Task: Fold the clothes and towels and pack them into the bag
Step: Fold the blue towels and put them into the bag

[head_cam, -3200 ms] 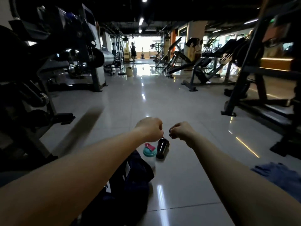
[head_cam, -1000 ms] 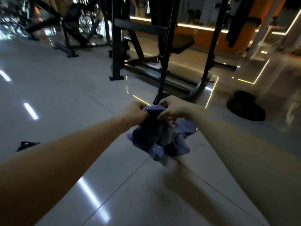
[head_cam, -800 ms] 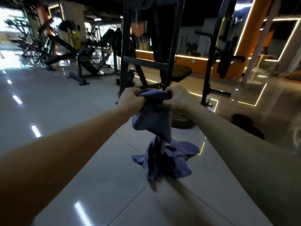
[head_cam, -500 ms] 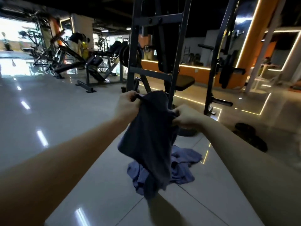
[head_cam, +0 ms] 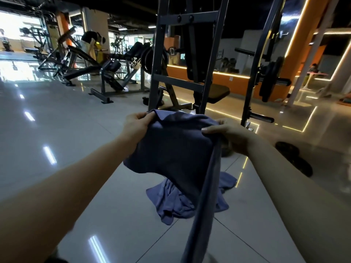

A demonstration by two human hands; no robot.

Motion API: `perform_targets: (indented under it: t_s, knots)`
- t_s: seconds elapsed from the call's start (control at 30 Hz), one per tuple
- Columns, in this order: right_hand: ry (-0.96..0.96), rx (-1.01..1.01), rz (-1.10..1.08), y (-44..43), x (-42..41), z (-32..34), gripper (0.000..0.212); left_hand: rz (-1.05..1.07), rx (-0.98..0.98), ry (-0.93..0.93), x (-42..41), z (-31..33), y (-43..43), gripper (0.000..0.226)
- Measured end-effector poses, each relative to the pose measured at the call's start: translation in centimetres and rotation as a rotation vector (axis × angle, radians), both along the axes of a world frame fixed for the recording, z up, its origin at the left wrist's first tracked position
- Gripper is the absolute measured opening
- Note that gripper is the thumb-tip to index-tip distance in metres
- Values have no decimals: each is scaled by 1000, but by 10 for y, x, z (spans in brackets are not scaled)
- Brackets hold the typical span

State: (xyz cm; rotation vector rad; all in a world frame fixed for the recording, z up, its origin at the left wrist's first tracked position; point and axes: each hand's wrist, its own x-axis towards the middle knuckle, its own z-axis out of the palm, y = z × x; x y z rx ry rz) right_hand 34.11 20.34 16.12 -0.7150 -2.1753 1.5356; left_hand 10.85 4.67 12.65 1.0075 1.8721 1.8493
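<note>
Loosely draped blue-grey towel [head_cam: 174,149], half-spread.

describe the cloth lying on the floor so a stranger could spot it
Find the tall dark rack mid-gym. On the grey tiles before it lies a crumpled blue cloth. Unlike the darker cloth held up, it is paler and heaped on the floor.

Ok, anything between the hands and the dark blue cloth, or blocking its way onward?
Nothing between: the left hand pinches one top corner of the dark blue cloth, the right hand grips the other. The bag is out of view, so that path is unknown. A crumpled lighter blue cloth lies on the floor beneath.
</note>
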Motion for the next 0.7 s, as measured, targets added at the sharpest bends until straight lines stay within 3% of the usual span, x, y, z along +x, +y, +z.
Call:
perform_targets:
  t_s: [0.13, 0.23, 0.3, 0.43, 0.5, 0.57, 0.7]
  knots:
    - [-40, -23, 91, 1, 0, 2, 27, 9, -26, -113, -10, -3, -4, 27]
    - [-72, 58, 60, 7, -3, 3, 6, -21, -57, -107, -8, -4, -6, 23]
    - [-152, 148, 12, 9, -9, -2, 6, -82, -78, -73, -3, -5, -6, 24]
    - [-313, 216, 38, -4, -31, -18, 28, -195, -113, 20, 14, -7, 0, 27]
    - [-268, 187, 118, -22, -47, -25, 47, -235, -111, 56, 21, -7, 4, 30]
    - [-191, 218, 186, -41, -62, -30, 52, -270, -127, 112, 23, -9, 6, 30]
    - [-99, 395, 113, -52, -74, -33, 15, -286, -135, 154, 22, -11, 6, 22]
